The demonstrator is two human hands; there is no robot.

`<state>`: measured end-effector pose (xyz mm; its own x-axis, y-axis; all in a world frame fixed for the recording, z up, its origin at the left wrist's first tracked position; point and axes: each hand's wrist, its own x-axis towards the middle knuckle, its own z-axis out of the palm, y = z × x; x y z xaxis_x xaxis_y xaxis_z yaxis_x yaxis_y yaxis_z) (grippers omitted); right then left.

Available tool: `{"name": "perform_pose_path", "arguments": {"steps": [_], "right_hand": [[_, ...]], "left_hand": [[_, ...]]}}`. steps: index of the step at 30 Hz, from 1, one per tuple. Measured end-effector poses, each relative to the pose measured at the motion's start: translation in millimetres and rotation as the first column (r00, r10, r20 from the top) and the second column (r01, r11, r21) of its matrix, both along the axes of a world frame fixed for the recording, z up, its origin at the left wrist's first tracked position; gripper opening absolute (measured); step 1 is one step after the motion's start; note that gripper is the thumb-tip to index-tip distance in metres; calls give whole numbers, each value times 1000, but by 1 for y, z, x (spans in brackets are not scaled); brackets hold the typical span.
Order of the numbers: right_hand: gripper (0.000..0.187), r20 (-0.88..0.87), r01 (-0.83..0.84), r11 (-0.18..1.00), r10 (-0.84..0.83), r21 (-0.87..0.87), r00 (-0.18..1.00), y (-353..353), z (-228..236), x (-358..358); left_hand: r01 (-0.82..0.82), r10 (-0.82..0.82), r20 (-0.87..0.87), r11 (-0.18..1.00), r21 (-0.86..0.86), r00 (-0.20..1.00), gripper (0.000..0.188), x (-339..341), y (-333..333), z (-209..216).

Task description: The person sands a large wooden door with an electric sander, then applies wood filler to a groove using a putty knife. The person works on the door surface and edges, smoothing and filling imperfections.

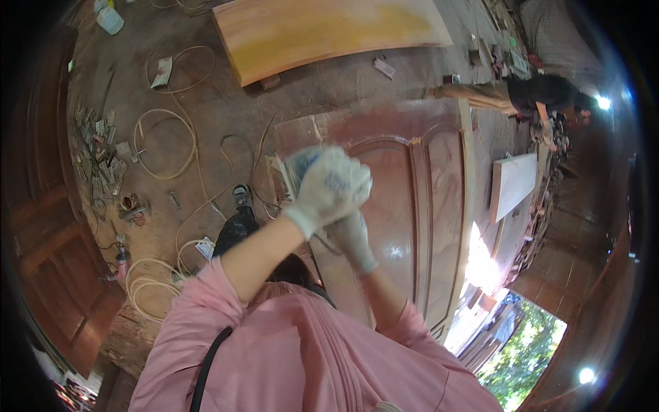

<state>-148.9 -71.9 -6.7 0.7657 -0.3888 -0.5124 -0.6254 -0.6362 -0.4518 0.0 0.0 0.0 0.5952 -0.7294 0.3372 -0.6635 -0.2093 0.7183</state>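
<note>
Position: the door [391, 178] lies directly in front of the person, below the gloved hands and a blurred tool [298, 165] near its left edge.

Hands: the left hand [335, 184] is uppermost, against the tool, fingers bent inward; whether it grips the tool cannot be told. The right hand [351, 237] is just below it; its fingers are hidden, so its state cannot be told.

Progress: work on the door appears to be under way. Mouldings and arched panels are in place. The surface is reddish brown with paler, dull patches, which suggests an uneven, part-finished state. The finished share cannot be determined; the area beneath the hands is concealed. The board [329, 34] beyond the door shows irregular yellow over pale wood, and also appears incomplete.

Containers: a whitish jug [110, 21] stands at the far left, well apart from the door. Its contents cannot be identified.
</note>
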Motion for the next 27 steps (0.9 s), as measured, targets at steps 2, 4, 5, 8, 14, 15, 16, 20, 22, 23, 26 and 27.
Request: {"name": "perform_pose_path", "arguments": {"steps": [2, 4, 5, 8, 14, 15, 16, 20, 22, 23, 26, 27], "right_hand": [[47, 193, -40, 996, 55, -83, 980, 12, 5, 1], [42, 219, -17, 998, 30, -62, 975, 16, 8, 13], [40, 189, -2, 1000, 5, -20, 982, 13, 5, 28], [33, 269, 86, 990, -114, 114, 956, -10, -8, 103], [43, 212, 22, 995, -1, -95, 977, -31, -23, 199], [42, 244, 46, 996, -27, -74, 969, -27, -22, 186], [41, 329, 54, 998, -37, -41, 944, -22, -20, 169], [56, 0, -10, 997, 10, 79, 1000, -2, 9, 59], [58, 152, -60, 998, 55, 26, 987, 19, 20, 24], [59, 119, -90, 996, 92, -17, 989, 19, 18, 22], [54, 108, -78, 997, 79, -16, 991, 13, 12, 27], [51, 65, -42, 999, 42, -15, 997, 7, 4, 43]], "left_hand": [[3, -5, -46, 999, -42, 999, 19, -1, 8, 5], [-1, -1, -52, 999, -33, 999, 19, 6, 14, 6], [-34, 34, -9, 999, -15, 999, 19, 18, 12, 2], [-183, 189, 136, 982, -54, 973, 20, 87, -6, -18], [-220, 222, 225, 975, -32, 949, 21, 171, -19, -29], [-220, 216, 180, 976, 3, 960, 19, 172, -22, -27], [-244, 259, 206, 965, -96, 944, 16, 147, -18, -27], [-74, 74, 82, 997, -4, 994, 12, 41, 4, -6], [40, -38, -100, 999, 15, 994, 14, 9, 18, 9], [38, -46, -295, 999, -32, 954, 14, 7, 19, 9], [2, -27, -455, 998, -55, 890, 14, 8, 17, -6], [-41, 39, -233, 999, -3, 972, 14, 22, 13, -17]]}}
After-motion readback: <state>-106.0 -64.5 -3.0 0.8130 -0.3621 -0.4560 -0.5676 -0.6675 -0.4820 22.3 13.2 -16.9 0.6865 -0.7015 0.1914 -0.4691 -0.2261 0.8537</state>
